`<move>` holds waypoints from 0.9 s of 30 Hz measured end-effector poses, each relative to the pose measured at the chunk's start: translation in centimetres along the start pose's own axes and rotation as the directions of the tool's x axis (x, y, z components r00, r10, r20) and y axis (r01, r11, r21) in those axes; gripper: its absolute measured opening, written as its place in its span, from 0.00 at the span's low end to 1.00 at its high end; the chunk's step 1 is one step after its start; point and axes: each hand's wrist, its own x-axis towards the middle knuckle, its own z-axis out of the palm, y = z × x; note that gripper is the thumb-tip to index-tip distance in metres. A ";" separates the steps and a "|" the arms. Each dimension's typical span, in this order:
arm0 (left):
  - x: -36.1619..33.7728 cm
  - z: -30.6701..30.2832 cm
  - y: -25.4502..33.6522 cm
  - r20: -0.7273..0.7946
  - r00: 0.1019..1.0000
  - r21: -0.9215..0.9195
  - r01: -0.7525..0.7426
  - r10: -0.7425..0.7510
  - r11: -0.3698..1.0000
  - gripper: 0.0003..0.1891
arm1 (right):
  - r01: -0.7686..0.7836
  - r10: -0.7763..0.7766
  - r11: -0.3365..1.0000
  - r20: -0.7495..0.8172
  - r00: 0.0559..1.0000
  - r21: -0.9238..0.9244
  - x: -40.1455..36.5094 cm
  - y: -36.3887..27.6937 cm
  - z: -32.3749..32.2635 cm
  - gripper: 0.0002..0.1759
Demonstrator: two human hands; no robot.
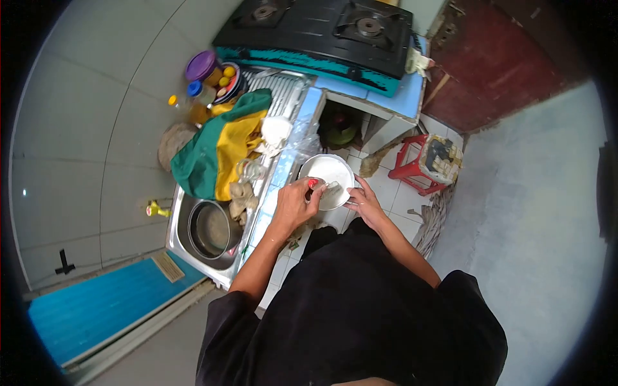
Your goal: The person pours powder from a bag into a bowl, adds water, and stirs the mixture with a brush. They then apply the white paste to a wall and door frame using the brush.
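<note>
A round white bowl with white contents is in front of my body, beside the blue-tiled counter edge. My left hand is closed at the bowl's left rim, its fingers pinched on a small red object. A greyish, partly see-through piece lies over the near part of the bowl, close to those fingertips; I cannot tell whether it joins the red object. On the other side, my right hand grips the bowl's rim, with its thumb at the edge and other fingers partly hidden.
To the left, a metal sink holds a pot. Green and yellow cloth, jars and a glass crowd the drainboard. A black stove stands at the back. A red stool is on the floor at right.
</note>
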 end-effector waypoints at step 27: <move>15.2 13.3 17.6 0.238 0.663 -0.120 -0.705 0.710 0.699 0.10 | 0.441 -0.328 0.886 -0.474 0.817 0.146 -7.9 -10.7 -16.6 0.33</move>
